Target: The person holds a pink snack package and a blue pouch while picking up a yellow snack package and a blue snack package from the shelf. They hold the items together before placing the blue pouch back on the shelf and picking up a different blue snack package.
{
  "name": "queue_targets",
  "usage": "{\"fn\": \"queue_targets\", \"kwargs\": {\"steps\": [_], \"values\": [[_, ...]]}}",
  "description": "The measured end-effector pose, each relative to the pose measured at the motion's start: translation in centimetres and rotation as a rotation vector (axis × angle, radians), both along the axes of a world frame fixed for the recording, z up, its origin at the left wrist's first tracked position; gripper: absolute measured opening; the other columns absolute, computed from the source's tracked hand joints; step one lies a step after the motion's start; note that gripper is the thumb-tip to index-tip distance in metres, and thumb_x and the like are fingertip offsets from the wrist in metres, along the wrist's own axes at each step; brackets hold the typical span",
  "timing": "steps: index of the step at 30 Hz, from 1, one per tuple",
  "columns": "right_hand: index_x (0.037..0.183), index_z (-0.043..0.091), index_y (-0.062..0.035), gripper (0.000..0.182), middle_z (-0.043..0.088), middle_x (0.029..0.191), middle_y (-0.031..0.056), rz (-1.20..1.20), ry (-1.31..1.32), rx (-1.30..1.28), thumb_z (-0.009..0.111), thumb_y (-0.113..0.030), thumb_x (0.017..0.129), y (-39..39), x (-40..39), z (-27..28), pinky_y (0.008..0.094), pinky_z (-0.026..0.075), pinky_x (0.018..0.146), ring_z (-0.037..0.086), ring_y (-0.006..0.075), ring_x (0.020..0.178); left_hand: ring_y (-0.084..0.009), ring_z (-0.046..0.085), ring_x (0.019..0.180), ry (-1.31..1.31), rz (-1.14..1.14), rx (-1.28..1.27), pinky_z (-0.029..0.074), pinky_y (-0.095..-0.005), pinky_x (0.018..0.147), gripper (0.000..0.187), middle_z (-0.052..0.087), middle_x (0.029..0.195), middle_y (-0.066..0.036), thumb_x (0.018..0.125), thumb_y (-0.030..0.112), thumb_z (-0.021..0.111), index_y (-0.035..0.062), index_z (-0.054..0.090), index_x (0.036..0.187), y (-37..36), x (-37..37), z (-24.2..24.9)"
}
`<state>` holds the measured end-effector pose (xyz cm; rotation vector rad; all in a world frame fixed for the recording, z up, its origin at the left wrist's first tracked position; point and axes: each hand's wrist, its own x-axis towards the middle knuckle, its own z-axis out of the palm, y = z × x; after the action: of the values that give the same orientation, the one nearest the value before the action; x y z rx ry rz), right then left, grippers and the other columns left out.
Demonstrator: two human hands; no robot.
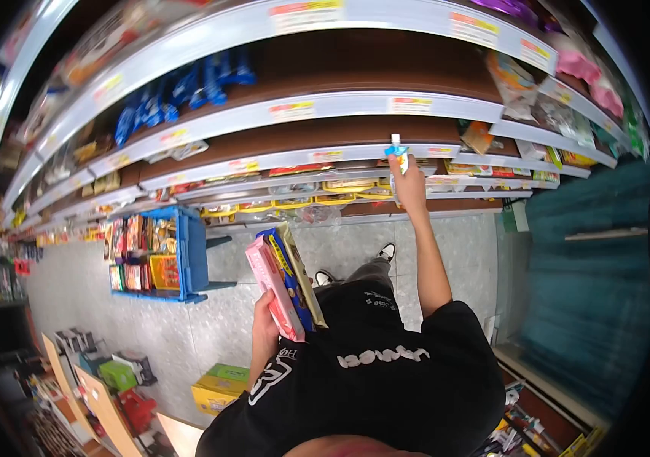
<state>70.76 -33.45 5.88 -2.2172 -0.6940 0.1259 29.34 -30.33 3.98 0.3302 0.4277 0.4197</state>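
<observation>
Left hand (266,324) closed round a stack of flat snack packs (285,282), pink, blue and tan, held upright against the black shirt (386,381). Right hand (409,186) stretched out to the shelf edge (325,156), fingers pinching a small blue-white packet (398,149) just at the rail. Blue crate (188,255) of snacks on the floor, well apart to the left.
</observation>
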Motion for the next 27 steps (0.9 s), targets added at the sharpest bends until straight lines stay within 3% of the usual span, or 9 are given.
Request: {"fn": "queue_targets", "kwargs": {"steps": [3, 7, 9, 11, 13, 20, 21, 27], "values": [[0.122, 0.053, 0.0074, 0.075, 0.065, 0.090, 0.0306, 0.066, 0.039, 0.053, 0.049, -0.060, 0.090, 1.9, -1.9, -1.0, 0.0499, 0.047, 0.080, 0.062, 0.0472, 0.090, -0.0406, 0.043, 0.130, -0.013, 0.081, 0.008, 0.040, -0.0537, 0.104, 0.086, 0.045, 0.138, -0.022, 0.080, 0.041, 0.069, 0.0020, 0.029, 0.145, -0.3, -2.8, 0.9], [0.113, 0.057, 0.0059, 0.068, 0.066, 0.092, 0.0278, 0.088, 0.039, 0.146, 0.048, -0.058, 0.092, 5.1, -5.7, -1.7, 0.0486, 0.047, 0.080, 0.062, 0.0454, 0.093, -0.0409, 0.043, 0.129, -0.054, 0.161, 0.040, 0.040, -0.0541, 0.104, 0.085, 0.046, 0.137, -0.022, 0.080, 0.041, 0.070, 0.0027, 0.030, 0.145, 0.5, -8.0, -0.7], [0.105, 0.060, -0.0008, 0.054, 0.068, 0.089, 0.0188, 0.057, 0.020, 0.146, 0.050, -0.052, 0.094, 6.3, -6.4, -2.5, 0.0424, 0.047, 0.077, 0.065, 0.0376, 0.088, -0.0413, 0.043, 0.129, -0.037, 0.213, -0.007, 0.039, -0.0542, 0.105, 0.085, 0.046, 0.137, -0.022, 0.080, 0.040, 0.070, 0.0027, 0.030, 0.145, -0.4, -9.8, -0.7], [0.107, 0.060, -0.0008, 0.055, 0.068, 0.090, 0.0192, 0.076, 0.024, 0.112, 0.050, -0.053, 0.094, 7.4, -8.0, -2.1, 0.0423, 0.047, 0.077, 0.065, 0.0381, 0.089, -0.0413, 0.043, 0.129, -0.039, 0.274, -0.036, 0.039, -0.0544, 0.105, 0.085, 0.046, 0.137, -0.022, 0.080, 0.039, 0.071, 0.0025, 0.030, 0.145, -1.2, -11.6, -0.6], [0.109, 0.058, 0.0042, 0.063, 0.067, 0.087, 0.0261, 0.131, 0.023, 0.100, 0.048, -0.056, 0.093, 8.5, -9.2, -1.9, 0.0486, 0.047, 0.077, 0.064, 0.0454, 0.088, -0.0414, 0.043, 0.129, -0.048, 0.329, -0.062, 0.038, -0.0546, 0.106, 0.084, 0.046, 0.137, -0.022, 0.080, 0.038, 0.071, 0.0024, 0.030, 0.145, -1.8, -12.8, -0.3], [0.107, 0.058, 0.0028, 0.060, 0.067, 0.085, 0.0247, 0.269, -0.026, 0.034, 0.047, -0.055, 0.094, 13.4, -16.1, -0.1, 0.0467, 0.048, 0.074, 0.065, 0.0428, 0.085, -0.0418, 0.044, 0.129, -0.117, 0.546, -0.074, 0.040, -0.0544, 0.105, 0.082, 0.046, 0.137, -0.022, 0.081, 0.036, 0.070, 0.0013, 0.030, 0.144, -2.7, -17.0, -1.6], [0.106, 0.057, 0.0026, 0.059, 0.067, 0.084, 0.0245, 0.280, -0.073, 0.043, 0.047, -0.055, 0.094, 14.5, -17.1, -0.5, 0.0466, 0.048, 0.074, 0.065, 0.0425, 0.085, -0.0418, 0.044, 0.128, -0.152, 0.570, -0.083, 0.041, -0.0539, 0.104, 0.082, 0.047, 0.137, -0.021, 0.081, 0.036, 0.070, 0.0013, 0.031, 0.144, -2.1, -17.7, -3.5], [0.106, 0.057, 0.0031, 0.056, 0.067, 0.087, 0.0238, 0.404, 0.032, 0.093, 0.049, -0.051, 0.095, 19.8, -22.1, -1.3, 0.0443, 0.048, 0.074, 0.065, 0.0408, 0.085, -0.0417, 0.045, 0.127, -0.152, 0.695, -0.115, 0.042, -0.0537, 0.103, 0.082, 0.047, 0.136, -0.022, 0.080, 0.034, 0.071, 0.0017, 0.031, 0.144, -1.5, -21.7, -4.0]]}}
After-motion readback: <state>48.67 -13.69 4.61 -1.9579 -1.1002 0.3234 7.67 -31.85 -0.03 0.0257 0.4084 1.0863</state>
